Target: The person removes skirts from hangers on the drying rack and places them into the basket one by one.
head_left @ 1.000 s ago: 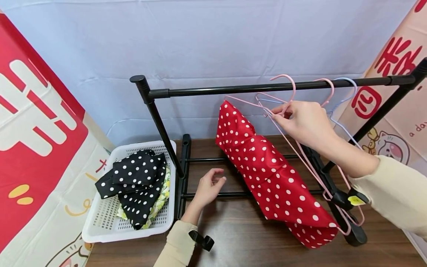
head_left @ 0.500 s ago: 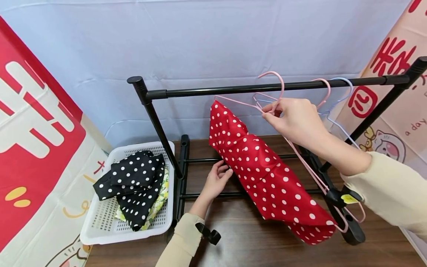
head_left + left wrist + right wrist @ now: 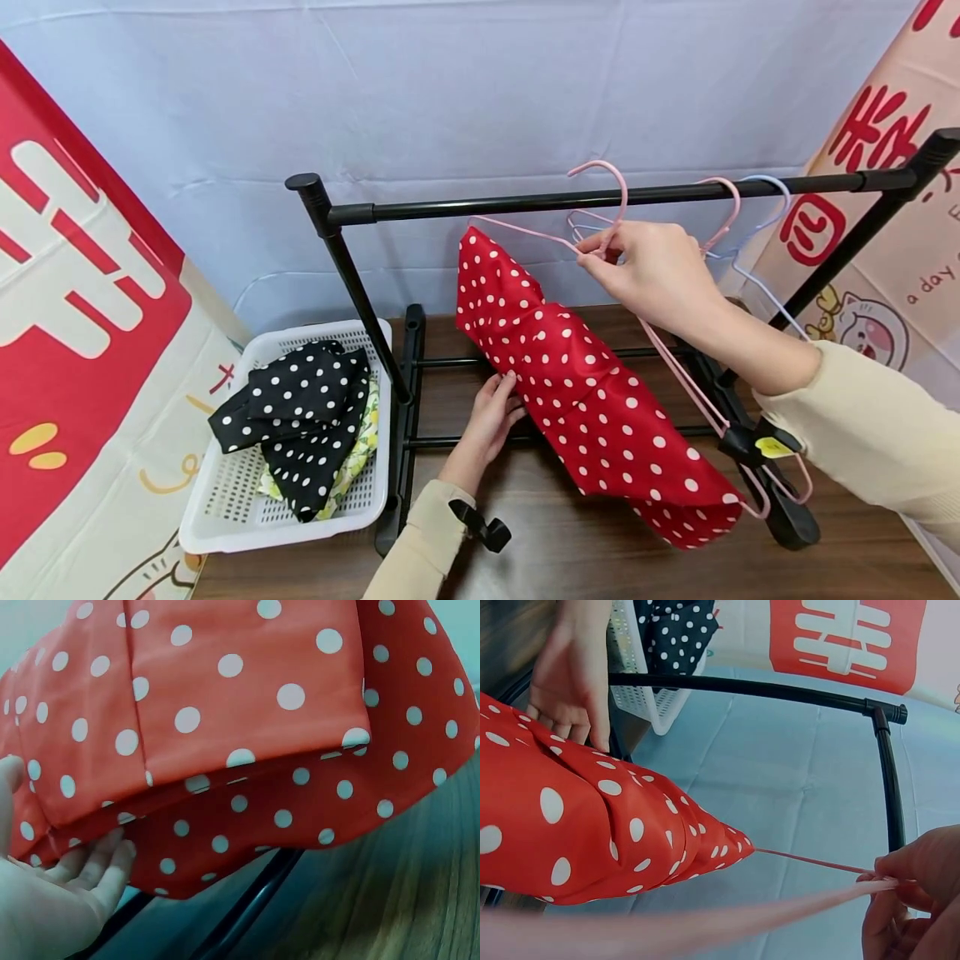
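A red cloth [image 3: 562, 375] with white dots drapes at a slant from a pink clothes hanger [image 3: 613, 187], whose hook passes over the black rack bar [image 3: 487, 202]. My right hand [image 3: 660, 267] pinches that hanger just below its hook; the right wrist view shows the thumb and fingers closing on the wire. At the cloth's left edge is my left hand [image 3: 487, 417], its thumb over the front side. In the left wrist view, the left hand's fingers [image 3: 105, 862] extend loosely at the lower edge, where the folded layers part.
Another pink hanger [image 3: 727, 218] and a blue hanger [image 3: 780, 200] hang farther right on the bar. A white basket [image 3: 198, 508] on the left holds a black dotted cloth [image 3: 307, 392] and a yellow-patterned one [image 3: 352, 462]. The rack's lower rails [image 3: 442, 440] run close above the wooden table.
My right hand has shifted the pink hanger and red cloth slightly left along the bar. My left hand has moved right and reached the cloth's left edge.
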`<state>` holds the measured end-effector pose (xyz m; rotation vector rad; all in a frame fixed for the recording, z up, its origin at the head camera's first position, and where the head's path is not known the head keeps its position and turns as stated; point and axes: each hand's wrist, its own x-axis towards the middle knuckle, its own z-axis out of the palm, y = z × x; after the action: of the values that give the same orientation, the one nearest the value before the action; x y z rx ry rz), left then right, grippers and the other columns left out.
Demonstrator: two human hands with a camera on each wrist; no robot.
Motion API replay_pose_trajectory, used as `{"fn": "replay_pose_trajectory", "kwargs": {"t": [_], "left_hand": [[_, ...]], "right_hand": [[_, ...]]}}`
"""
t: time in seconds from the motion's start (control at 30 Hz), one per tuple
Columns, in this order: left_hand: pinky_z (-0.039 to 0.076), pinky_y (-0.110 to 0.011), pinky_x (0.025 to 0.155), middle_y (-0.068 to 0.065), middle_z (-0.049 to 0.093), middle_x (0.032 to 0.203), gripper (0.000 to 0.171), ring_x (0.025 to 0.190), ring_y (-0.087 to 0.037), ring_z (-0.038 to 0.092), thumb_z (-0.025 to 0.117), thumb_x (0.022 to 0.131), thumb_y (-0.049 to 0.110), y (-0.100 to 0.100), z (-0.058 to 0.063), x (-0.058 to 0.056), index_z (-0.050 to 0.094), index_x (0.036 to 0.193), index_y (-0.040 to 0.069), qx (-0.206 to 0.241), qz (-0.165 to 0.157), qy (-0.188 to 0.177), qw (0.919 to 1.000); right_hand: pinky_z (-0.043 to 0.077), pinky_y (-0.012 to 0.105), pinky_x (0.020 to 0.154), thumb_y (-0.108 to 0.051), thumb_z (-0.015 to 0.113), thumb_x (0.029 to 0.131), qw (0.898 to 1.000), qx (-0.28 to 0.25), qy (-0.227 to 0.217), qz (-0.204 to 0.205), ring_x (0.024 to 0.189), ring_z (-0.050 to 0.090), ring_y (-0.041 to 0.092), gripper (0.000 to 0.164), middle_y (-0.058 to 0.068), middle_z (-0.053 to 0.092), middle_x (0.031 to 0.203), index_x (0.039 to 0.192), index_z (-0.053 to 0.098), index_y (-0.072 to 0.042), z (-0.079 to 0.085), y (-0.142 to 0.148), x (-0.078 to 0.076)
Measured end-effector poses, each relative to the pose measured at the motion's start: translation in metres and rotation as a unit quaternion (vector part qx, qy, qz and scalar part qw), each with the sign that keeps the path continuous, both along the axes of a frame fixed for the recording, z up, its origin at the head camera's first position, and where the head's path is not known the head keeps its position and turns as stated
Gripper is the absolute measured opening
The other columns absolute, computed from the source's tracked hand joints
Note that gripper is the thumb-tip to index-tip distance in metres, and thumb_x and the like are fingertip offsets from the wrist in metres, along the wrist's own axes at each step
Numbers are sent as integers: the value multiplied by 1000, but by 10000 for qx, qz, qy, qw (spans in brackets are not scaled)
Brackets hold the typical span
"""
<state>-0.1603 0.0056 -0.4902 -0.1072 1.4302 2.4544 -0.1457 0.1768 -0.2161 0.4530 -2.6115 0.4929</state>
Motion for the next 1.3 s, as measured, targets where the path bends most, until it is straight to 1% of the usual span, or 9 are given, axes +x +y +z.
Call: {"fn": "replay_pose_trajectory", "kwargs": {"t": [0.07, 0.13, 0.27, 0.4, 0.6, 0.83, 1.0, 1.13, 1.3], "left_hand": [[50, -28, 74, -2, 58, 100, 30, 80, -11, 61, 54, 92, 26, 0, -1, 1, 45, 113, 7, 135, 73, -50, 9999], [50, -28, 73, 0, 60, 97, 28, 78, -11, 62, 55, 91, 22, -1, -2, 1, 46, 112, 7, 150, 139, -67, 9998], [51, -28, 72, 0, 63, 91, 30, 75, -11, 62, 57, 90, 15, -5, -3, 2, 45, 115, 3, -8, 210, -13, 9998], [52, -28, 71, 1, 64, 87, 26, 75, -11, 63, 58, 88, 10, -9, -1, 3, 46, 110, 5, -49, 278, -37, 9996], [52, -27, 72, -1, 67, 89, 24, 79, -12, 64, 62, 87, 11, -15, 6, 6, 51, 107, 4, -361, 314, -68, 9988], [53, -30, 78, -8, 66, 101, 29, 84, -16, 65, 64, 85, 8, -25, 18, 12, 51, 111, 3, -549, 378, 93, 9977], [53, -33, 81, -10, 64, 106, 34, 90, -21, 65, 66, 84, 8, -31, 29, 14, 52, 114, 4, -878, 409, 272, 9949], [52, -34, 82, -12, 62, 112, 37, 92, -20, 65, 66, 84, 10, -38, 41, 17, 52, 118, 4, -1106, 395, 423, 9922], [52, -35, 82, -13, 61, 114, 40, 92, -18, 65, 65, 85, 11, -45, 58, 19, 52, 121, 5, -1352, 367, 616, 9882]], "right_hand": [[23, 28, 38, -21, 63, 84, 10000, 2, 7, -31, 44, 40, 15, 16, 1, 66, 64, 91, 74, -12, -1, 0, -1], [24, 28, 38, -21, 63, 84, 10000, 20, 13, -62, 44, 41, 15, 15, 1, 66, 64, 91, 74, -12, -2, 1, -1], [23, 28, 37, -20, 63, 83, 10000, 18, 19, -81, 44, 41, 16, 16, 4, 65, 64, 92, 74, -11, -4, 3, -3], [21, 26, 37, -19, 63, 83, 10000, 22, 1, -56, 43, 40, 16, 17, 6, 65, 65, 93, 73, -8, -5, 4, -5], [22, 26, 37, -19, 64, 83, 10000, -14, -35, -74, 43, 40, 16, 18, 7, 64, 64, 94, 73, -7, -7, 8, -7], [23, 28, 37, -19, 63, 84, 9998, -67, -66, -163, 44, 42, 16, 18, 6, 64, 64, 95, 73, -9, -13, 12, -9], [23, 28, 38, -20, 63, 84, 9998, -56, -75, -151, 44, 40, 17, 17, 6, 63, 62, 94, 73, -9, -15, 13, -12], [23, 28, 38, -20, 63, 84, 9998, -40, -87, -175, 44, 39, 17, 17, 6, 62, 61, 92, 73, -9, -17, 14, -13], [22, 28, 37, -20, 63, 84, 9997, -73, -95, -192, 43, 39, 17, 17, 6, 62, 62, 93, 74, -10, -20, 15, -15]]}}
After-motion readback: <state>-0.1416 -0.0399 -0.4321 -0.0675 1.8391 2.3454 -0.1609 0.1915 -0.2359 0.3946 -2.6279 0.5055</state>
